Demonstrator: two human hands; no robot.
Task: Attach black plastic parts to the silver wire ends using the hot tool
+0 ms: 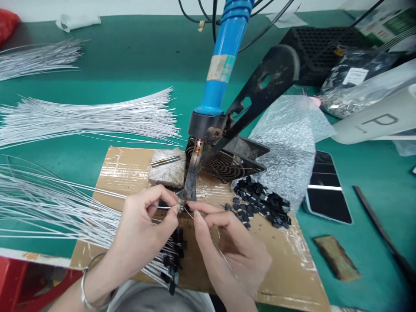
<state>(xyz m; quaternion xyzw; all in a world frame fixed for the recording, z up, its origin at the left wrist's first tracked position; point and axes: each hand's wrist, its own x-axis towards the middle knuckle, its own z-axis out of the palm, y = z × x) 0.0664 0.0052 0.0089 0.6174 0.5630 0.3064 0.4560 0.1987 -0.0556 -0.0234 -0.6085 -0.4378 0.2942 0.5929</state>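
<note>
So, both hands are right under the tip of a blue-handled soldering iron (217,82), which is clamped in a black metal stand (268,78) and points down. Left hand (146,221) has thumb and index finger pinched nearly closed on a white wire (165,207), near its end, just beside the iron's tip. The bit right at those fingertips is too small and crowded for me to make out. Right hand (232,247) has a thin silvery wire (225,260) pinched between thumb and index finger, no real gap there, with one end poking toward the same spot and the rest trailing down across the palm.

Underneath it all is a piece of cardboard (279,264) on a green table (130,52). Behind the left hand sits a pale block (166,173) with little metal rods (165,160) lying on top. A loose pile of small black pieces (263,201) is off to the right, next to a clear plastic bag (286,143) and a phone (328,186). Loads of white wires (61,208) fan out on the left, and below the left hand there's a bunch with black ends (172,264).
</note>
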